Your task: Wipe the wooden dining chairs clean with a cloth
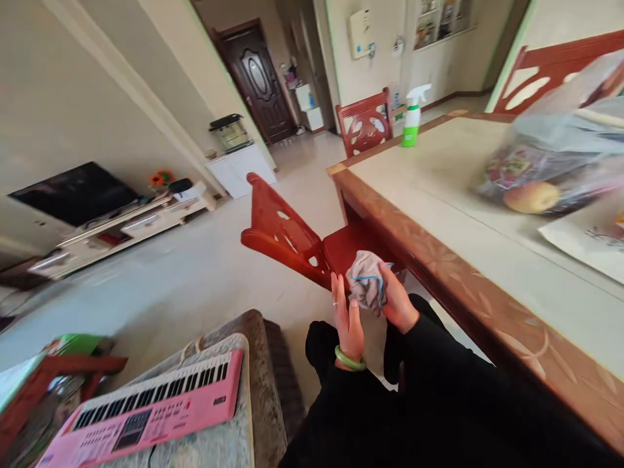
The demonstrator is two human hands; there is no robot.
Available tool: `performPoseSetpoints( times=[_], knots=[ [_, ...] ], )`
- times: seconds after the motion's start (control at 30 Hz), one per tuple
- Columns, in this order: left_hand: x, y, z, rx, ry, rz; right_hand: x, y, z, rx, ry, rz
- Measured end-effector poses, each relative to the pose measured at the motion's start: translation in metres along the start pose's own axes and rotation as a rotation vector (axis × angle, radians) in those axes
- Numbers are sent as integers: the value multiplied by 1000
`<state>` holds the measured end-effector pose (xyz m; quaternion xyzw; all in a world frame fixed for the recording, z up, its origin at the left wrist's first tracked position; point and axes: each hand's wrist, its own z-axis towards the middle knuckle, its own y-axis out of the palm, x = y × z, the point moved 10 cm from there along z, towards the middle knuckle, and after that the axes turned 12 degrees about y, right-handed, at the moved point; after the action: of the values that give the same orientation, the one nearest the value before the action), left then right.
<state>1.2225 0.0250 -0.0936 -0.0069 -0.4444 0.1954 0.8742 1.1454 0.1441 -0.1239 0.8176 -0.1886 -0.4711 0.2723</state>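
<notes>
A crumpled, pale greyish-pink cloth (366, 278) with a blue edge is bunched in my right hand (400, 304), whose fingers are closed round its right side. My left hand (349, 328), with a ring and a green bangle (350, 361), is upright just left of the cloth, its fingers stretched out. Whether its thumb touches the cloth I cannot tell. Both hands are in front of a red wooden chair (287, 227), whose seat is partly under the table edge.
A dining table (439, 169) fills the right side, bearing a green-and-white spray bottle (412, 120) and a plastic bag (550, 146) with fruit. Another red chair (365, 122) stands at its far end. At lower left, a pink keyboard (160, 409) lies on a cloth-covered seat.
</notes>
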Motion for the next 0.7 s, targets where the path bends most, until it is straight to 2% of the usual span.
performPoseSetpoints(
  times=[0.07,0.13,0.2,0.3,0.37,0.43,0.5,0.53,0.6,0.7],
  knots=[
    [13,26,12,-61,24,-35,-15,15,-28,-31,-83,-32],
    [36,55,16,-169,95,-85,-45,16,-57,23,-245,-96],
    [68,76,17,-276,219,-170,-82,2,-83,129,-372,-124],
    [105,87,18,-347,377,-305,-135,-30,-118,275,-504,-135],
    [105,86,28,-279,360,-339,-169,-42,-138,372,-677,-236],
    [90,88,40,-180,278,-340,-197,-39,-145,486,-873,-422],
    [72,95,53,-113,202,-336,-214,-24,-120,586,-929,-721],
    [65,100,59,-97,179,-333,-219,-17,-95,631,-877,-904],
    [51,111,72,-88,162,-322,-220,-9,-34,662,-663,-1310],
    [29,123,91,-111,158,-286,-222,-18,28,587,-493,-1552]
  ],
)
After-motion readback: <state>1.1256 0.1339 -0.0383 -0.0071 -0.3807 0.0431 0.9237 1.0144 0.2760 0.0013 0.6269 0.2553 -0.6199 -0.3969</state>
